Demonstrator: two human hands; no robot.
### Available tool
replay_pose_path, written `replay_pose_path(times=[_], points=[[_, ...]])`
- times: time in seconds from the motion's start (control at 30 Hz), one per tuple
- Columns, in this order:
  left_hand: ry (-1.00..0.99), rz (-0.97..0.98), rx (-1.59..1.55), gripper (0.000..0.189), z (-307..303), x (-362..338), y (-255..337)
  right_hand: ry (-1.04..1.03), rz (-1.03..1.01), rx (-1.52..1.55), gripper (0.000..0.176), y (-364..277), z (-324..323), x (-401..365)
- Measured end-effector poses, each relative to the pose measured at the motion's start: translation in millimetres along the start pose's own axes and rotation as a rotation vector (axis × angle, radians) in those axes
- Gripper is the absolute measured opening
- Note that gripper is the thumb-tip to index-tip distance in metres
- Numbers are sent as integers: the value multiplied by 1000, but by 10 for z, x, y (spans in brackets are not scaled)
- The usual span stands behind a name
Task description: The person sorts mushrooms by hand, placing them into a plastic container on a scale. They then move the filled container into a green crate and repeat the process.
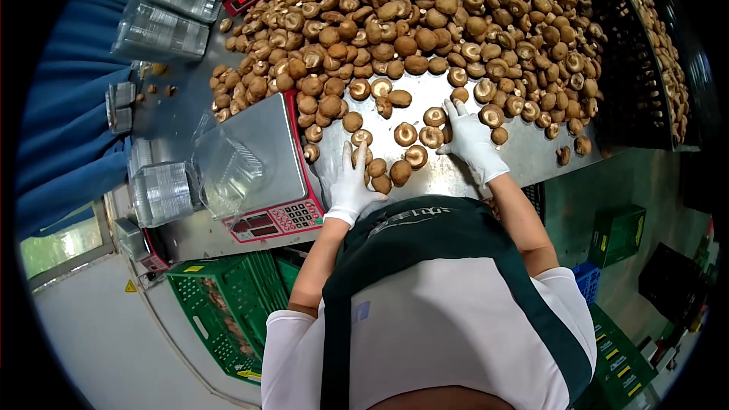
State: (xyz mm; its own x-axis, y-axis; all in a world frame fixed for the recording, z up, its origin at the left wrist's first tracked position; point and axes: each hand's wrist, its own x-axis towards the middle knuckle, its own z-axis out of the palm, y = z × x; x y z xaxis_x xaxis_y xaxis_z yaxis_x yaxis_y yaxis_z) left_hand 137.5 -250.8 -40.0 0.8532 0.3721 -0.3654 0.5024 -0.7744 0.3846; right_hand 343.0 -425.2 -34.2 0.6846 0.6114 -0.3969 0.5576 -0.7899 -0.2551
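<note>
A big heap of brown mushrooms [425, 23] covers a steel table [531, 156]. My left hand [351, 184], in a white glove, lies flat on the table with its fingers apart. Its fingertips touch a small cluster of mushrooms [387, 171] near the front edge. My right hand [471, 140], also gloved, is spread at the heap's near edge. Its fingers rest against loose mushrooms [433, 135]. Neither hand grips anything.
A scale [277, 216] with a steel pan stands left of my left hand, with a clear plastic tray [224, 171] on it. Stacks of clear trays [161, 193] sit further left and at the far left [163, 15]. A black crate [634, 83] stands right, green crates [220, 311] below.
</note>
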Motion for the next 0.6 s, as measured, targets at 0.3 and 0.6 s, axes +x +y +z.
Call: replay_pose_path(times=[0.3, 0.6], points=[[71, 101, -235, 126, 160, 421, 56, 146, -190, 276, 96, 95, 214, -69], [83, 185, -382, 115, 198, 675, 233, -96, -198, 333, 106, -37, 127, 177]])
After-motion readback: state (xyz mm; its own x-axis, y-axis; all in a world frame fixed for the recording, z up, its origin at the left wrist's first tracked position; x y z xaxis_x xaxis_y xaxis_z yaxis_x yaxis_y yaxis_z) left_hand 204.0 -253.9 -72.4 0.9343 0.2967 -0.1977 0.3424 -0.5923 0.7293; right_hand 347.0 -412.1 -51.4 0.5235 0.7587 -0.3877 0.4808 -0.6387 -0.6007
